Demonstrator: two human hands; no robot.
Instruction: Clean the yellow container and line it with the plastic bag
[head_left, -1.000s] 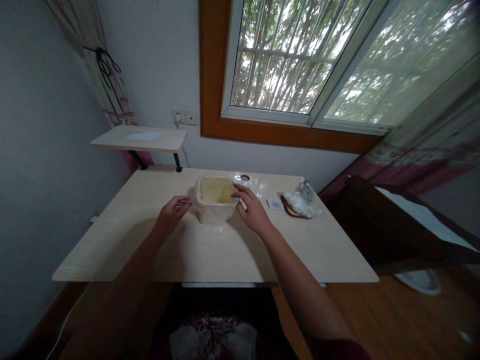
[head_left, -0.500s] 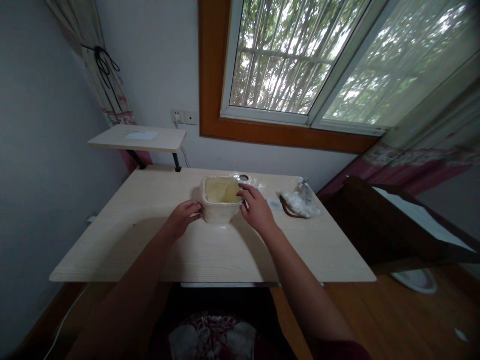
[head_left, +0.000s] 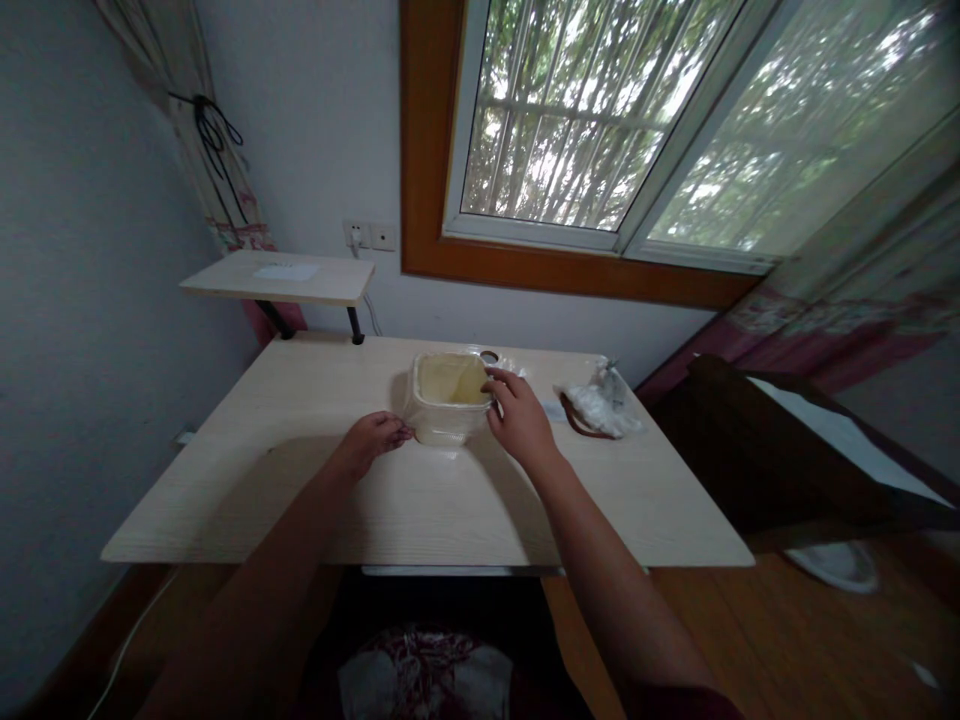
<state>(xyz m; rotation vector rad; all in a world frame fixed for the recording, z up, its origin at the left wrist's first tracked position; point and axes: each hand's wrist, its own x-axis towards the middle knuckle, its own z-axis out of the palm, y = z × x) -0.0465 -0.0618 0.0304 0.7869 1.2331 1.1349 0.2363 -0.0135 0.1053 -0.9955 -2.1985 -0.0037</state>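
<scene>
A whitish, squarish plastic tub [head_left: 442,425] with a yellowish inside stands upright on the table, its open top facing up. Clear plastic film [head_left: 410,406] shows along its left side. My right hand [head_left: 517,415] grips the tub's right rim, thumb outside and fingertips over the edge. At the lower left of the tub, my left hand [head_left: 375,440] has its fingers closed in a pinch on what looks like the film, a little apart from the tub's wall.
A clear bag of white stuff [head_left: 600,405] with a brown strap-like loop lies on the right of the table [head_left: 450,510]. Crumpled clear plastic [head_left: 514,367] lies behind the tub. A raised shelf [head_left: 277,278] stands at the back left. A dark piece of furniture [head_left: 750,450] is on the right.
The tub has shifted slightly right, my right hand moving with it. My left hand has dropped slightly and come away from the tub's wall, the film stretching between them.
</scene>
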